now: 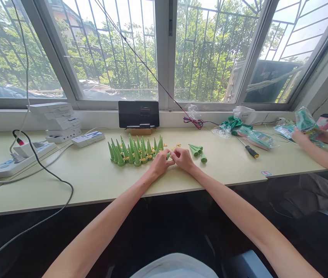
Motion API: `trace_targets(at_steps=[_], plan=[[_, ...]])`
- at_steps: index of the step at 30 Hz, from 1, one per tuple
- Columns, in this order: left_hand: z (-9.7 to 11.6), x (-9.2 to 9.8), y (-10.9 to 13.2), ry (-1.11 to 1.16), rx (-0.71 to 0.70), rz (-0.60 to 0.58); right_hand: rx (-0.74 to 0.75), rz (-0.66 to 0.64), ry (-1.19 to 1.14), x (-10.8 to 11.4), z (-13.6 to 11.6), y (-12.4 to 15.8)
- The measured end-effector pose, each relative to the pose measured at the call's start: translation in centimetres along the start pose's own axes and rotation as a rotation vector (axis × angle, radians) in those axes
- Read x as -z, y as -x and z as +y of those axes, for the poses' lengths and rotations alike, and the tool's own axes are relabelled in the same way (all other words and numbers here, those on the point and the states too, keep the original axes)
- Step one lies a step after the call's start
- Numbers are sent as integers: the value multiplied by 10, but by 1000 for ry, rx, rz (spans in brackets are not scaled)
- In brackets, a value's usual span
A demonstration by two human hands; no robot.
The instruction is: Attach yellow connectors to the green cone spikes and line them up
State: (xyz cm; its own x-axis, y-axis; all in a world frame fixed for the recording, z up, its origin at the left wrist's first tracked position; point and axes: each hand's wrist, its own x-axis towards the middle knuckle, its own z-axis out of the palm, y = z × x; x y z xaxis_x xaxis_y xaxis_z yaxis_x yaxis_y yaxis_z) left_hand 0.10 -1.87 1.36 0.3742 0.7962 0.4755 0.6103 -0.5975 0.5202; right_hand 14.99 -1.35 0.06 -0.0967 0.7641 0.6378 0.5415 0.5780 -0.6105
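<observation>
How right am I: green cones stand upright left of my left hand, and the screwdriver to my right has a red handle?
Not red: the head view shows the screwdriver with a black and yellow handle. Green cones stand upright left of your left hand.

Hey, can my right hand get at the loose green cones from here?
Probably yes: the loose cones lie close beside the right hand, and nothing seems to stand between them.

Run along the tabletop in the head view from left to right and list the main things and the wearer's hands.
White power strip, flat white box, standing green cones, left hand, right hand, lying green cones, screwdriver, pink container.
</observation>
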Motion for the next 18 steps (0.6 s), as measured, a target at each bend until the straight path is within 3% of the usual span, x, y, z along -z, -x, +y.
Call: trace_targets(at_steps=[7,18], plan=[[-1,-1,0,1,-7,40,-38,-6,-61,1,0,-1],[-3,0,-1,-13,-24,77,-237,-200,-422,-5,11,-6]])
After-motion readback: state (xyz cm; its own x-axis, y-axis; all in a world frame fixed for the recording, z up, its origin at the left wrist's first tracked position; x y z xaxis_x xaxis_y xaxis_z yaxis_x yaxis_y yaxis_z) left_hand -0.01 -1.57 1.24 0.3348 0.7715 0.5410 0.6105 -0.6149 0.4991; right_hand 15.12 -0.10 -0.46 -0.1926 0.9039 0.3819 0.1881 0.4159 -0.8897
